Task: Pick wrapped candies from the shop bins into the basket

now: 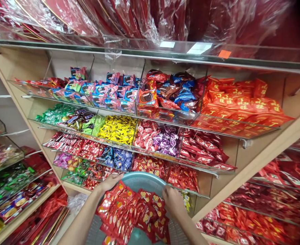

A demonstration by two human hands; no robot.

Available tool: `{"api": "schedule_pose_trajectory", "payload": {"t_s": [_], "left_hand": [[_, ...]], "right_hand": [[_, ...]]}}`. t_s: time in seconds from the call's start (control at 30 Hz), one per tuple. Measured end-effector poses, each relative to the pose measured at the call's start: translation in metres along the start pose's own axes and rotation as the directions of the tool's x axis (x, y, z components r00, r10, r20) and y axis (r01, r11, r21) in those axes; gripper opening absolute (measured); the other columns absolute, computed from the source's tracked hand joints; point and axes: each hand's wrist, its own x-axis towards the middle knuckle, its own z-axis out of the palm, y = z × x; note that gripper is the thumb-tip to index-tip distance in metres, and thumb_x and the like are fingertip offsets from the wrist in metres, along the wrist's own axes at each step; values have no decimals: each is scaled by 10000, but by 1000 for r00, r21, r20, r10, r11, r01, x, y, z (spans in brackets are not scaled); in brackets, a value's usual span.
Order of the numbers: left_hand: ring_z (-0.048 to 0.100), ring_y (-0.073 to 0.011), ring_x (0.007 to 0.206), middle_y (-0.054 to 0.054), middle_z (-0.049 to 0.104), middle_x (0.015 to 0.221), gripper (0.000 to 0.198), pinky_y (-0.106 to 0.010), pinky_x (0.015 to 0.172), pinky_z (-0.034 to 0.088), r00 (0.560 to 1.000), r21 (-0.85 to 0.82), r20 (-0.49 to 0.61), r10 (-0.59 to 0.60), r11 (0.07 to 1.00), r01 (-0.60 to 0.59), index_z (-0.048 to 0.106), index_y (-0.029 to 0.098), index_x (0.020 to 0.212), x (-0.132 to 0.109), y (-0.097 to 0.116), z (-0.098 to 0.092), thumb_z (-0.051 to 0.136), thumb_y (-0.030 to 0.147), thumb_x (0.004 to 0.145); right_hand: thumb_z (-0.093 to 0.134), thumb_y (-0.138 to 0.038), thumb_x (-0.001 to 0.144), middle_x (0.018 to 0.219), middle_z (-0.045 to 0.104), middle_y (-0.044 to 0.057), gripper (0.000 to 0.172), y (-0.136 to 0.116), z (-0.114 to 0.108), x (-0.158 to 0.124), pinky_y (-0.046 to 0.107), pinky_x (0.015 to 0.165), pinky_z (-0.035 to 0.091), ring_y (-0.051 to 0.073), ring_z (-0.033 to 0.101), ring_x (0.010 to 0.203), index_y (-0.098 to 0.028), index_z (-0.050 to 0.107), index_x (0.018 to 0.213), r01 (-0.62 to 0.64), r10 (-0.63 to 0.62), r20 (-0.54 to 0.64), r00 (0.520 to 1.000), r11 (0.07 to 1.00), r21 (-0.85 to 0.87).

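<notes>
Two grips (pixel 111 182) (pixel 174 199), closed on teal basket rim (pixel 142 174), red packets (pixel 121 209) inside

Grey-teal basket (pixel 144 178), red packets (pixel 121 211) with orange fruit prints inside its rim, orange-red bags (pixel 241 102) with yellow lettering at right edge of their glass shelf (pixel 190 127), yellow sweets (pixel 119 130), purple-and-white sweets (pixel 166 141)

Over by the wooden candy rack (pixel 251 170), two bare hands, left (pixel 111 182) and right (pixel 174 200), grip opposite sides of a blue-grey plastic basket (pixel 144 175) heaped with red packets (pixel 121 212). Beyond, I see yellow-wrapped sweets (pixel 118 130), purple-wrapped sweets (pixel 166 139) to their right, and orange-red packets (pixel 241 98) up higher.
</notes>
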Motion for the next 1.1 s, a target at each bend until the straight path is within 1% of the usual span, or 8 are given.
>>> {"api": "schedule_pose_trajectory", "payload": {"t_s": [0.1,0.2,0.27,0.37,0.5,0.77,0.93,1.1], "left_hand": [[574,-171,708,-33,665,742,487,-264,710,418,1000,4,-5,-2,1000,3,640,124,731,3,-4,-2,509,577,608],[576,-170,701,-35,665,721,481,-271,720,417,1000,-16,14,13,1000,-13,644,123,736,7,-10,-3,509,569,617],[577,-169,703,-33,664,709,471,-272,727,417,1000,-38,30,6,999,-5,647,125,741,8,-12,-3,510,560,624],[573,-162,678,-25,660,691,450,-269,710,419,999,-52,29,-13,999,15,648,130,734,5,-10,-3,521,547,623],[560,-157,620,-16,646,635,428,-263,647,422,999,-70,37,-38,997,41,638,130,685,-2,-2,0,540,539,608],[525,-131,563,4,618,583,397,-239,592,404,999,-81,34,6,997,-4,606,134,612,0,-4,0,551,526,602],[548,-146,620,-21,639,647,441,-253,638,413,1000,-73,28,10,997,-8,616,123,676,6,-12,-2,516,550,623],[554,-153,628,-25,648,671,467,-259,647,415,1000,-55,4,-7,998,8,621,123,678,1,-4,1,526,573,594]], "right_hand": [[312,-291,832,642,576,34,249,-11,-9,27,216,524,278,132,534,609,-188,529,766,30,-25,-69,997,997,74],[344,-286,820,701,590,42,224,-26,-5,59,209,548,298,127,537,642,-180,539,793,28,-18,-83,996,993,116],[396,-314,794,795,595,66,213,-35,3,80,216,579,321,147,545,716,-170,546,838,-19,25,-65,998,996,87],[457,-407,746,926,569,112,306,-46,17,107,250,640,358,208,523,864,-152,560,882,-132,132,-30,991,991,4],[470,-513,702,958,547,167,447,-57,31,130,327,692,380,270,496,920,-124,574,896,-220,219,-21,976,974,-55],[554,-439,654,1049,502,174,488,-63,43,135,357,692,398,267,502,921,-129,509,1029,-271,268,-57,962,961,-54],[533,-425,655,985,551,154,421,-56,34,131,331,697,393,255,522,906,-142,548,967,-248,247,26,969,969,19],[499,-477,650,877,599,127,396,-46,18,127,288,627,391,225,561,818,-153,579,862,-218,212,99,972,975,49]]}}
